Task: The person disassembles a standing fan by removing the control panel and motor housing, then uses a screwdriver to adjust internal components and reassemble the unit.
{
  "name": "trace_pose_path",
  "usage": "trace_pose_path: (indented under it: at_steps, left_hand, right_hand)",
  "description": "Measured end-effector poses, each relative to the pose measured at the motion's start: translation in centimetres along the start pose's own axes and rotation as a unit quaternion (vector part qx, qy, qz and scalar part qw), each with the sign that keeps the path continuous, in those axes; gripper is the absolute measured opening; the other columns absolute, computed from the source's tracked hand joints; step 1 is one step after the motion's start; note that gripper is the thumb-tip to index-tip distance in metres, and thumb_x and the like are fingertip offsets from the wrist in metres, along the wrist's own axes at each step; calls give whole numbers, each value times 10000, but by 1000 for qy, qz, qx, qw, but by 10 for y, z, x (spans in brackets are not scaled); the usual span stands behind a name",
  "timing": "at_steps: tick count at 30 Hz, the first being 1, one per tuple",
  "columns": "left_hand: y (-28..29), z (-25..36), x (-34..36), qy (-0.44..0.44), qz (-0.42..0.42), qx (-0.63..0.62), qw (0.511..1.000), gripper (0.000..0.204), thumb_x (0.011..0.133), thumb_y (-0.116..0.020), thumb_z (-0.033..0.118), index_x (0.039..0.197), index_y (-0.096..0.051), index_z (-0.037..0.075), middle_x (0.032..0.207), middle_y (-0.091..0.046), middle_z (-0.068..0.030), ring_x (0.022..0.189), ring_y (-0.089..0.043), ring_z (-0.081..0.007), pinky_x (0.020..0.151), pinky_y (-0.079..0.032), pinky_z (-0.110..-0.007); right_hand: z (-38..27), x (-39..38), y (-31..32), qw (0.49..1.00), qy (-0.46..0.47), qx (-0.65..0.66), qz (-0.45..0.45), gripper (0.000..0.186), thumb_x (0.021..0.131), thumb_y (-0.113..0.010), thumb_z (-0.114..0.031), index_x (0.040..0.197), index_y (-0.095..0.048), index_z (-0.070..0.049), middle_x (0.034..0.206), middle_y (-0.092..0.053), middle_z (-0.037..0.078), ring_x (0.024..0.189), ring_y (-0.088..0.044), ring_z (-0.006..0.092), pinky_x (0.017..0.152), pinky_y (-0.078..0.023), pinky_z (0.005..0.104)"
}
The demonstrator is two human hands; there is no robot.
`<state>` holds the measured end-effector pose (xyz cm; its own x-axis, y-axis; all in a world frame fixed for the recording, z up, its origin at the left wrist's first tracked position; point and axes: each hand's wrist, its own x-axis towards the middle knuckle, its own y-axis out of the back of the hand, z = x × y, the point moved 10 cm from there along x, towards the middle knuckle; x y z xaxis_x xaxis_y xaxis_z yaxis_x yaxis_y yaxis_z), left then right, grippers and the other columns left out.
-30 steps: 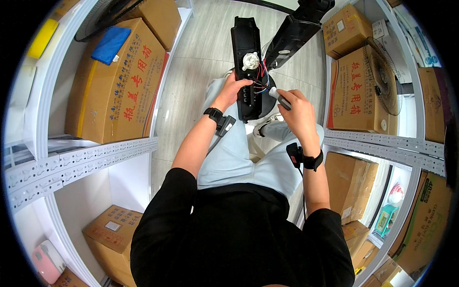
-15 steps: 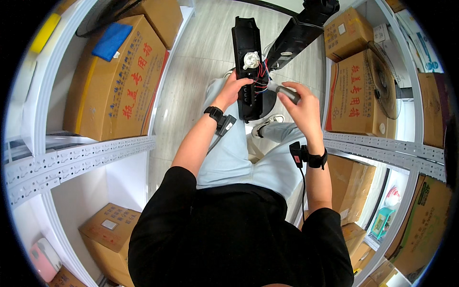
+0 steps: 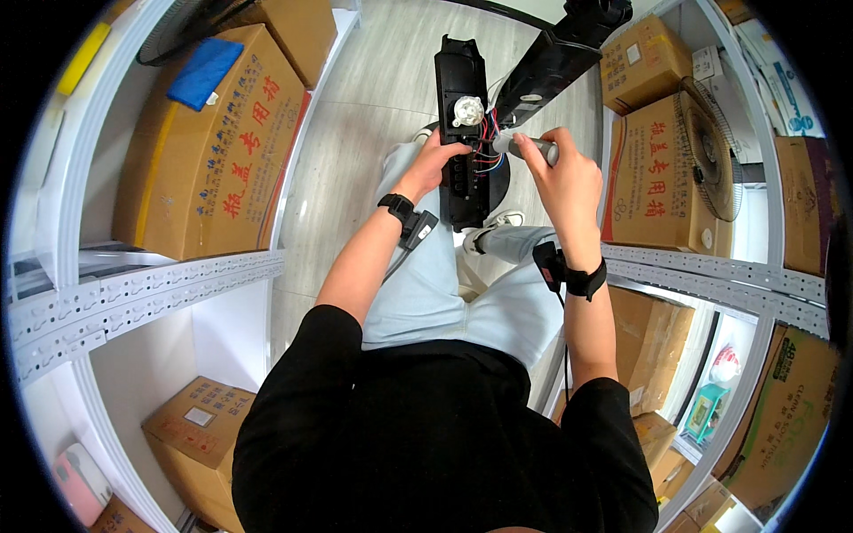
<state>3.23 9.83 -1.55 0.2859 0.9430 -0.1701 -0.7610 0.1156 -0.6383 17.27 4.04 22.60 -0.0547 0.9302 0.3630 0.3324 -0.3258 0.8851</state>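
Observation:
My left hand (image 3: 426,167) grips the left edge of a long black plastic housing panel (image 3: 462,71), its thumb over the inner face. The panel stands near my knees. A round clear-white part (image 3: 467,111) sits on it, and thin red, blue and black wires (image 3: 489,153) run from its right side toward a black column (image 3: 546,75). My right hand (image 3: 567,178) is closed around a thick grey cylindrical tool (image 3: 544,152). The tool's pale front end points left at the wires; its tip is hard to make out. Behind the panel shows part of a round black base (image 3: 499,185).
Metal shelving with perforated beams (image 3: 178,289) flanks me on both sides. Cardboard boxes (image 3: 200,164) fill the left shelves, one with a blue cloth item (image 3: 204,75). At right, a round fan grille (image 3: 711,147) leans against another carton (image 3: 653,178). Grey wood-look floor (image 3: 351,133) lies between.
My right hand has turned and tilted the grey tool, which now appears shorter, and shifted slightly right and up at the fingers. My left hand keeps its hold on the panel.

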Motion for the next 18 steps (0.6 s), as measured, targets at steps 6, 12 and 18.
trace_pose_path:
  at_steps: [6, 12, 18]
  left_hand:
    - [-3, 3, 1, -17, -2, -20, 1000, 398, 818, -569, -61, 1209, -539, 7, 1110, -652, -93, 992, -651, -198, 888, -535, -346]
    - [-10, 2, -3, 0, -20, -36, 999, 406, 817, -577, -58, 1216, -526, 6, 1107, -649, -96, 982, -657, -206, 876, -550, -348]
    - [-5, -5, 3, -11, 10, -31, 999, 463, 803, -596, -57, 1241, -463, 11, 1112, -618, -93, 978, -639, -208, 865, -555, -366]
  right_hand:
    - [-19, 12, 1, 980, 155, 110, -58, 293, 859, -695, -353, 983, -611, -101, 731, -628, 133, 614, -633, 370, 542, -495, 450]
    - [-24, 19, 0, 992, 86, 16, -95, 199, 833, -705, -187, 1001, -615, -128, 869, -625, 117, 723, -638, 356, 630, -513, 434]
    - [-56, 18, 15, 932, 317, 163, -55, 306, 828, -721, -280, 1045, -589, -110, 890, -622, 128, 697, -640, 373, 584, -516, 426]
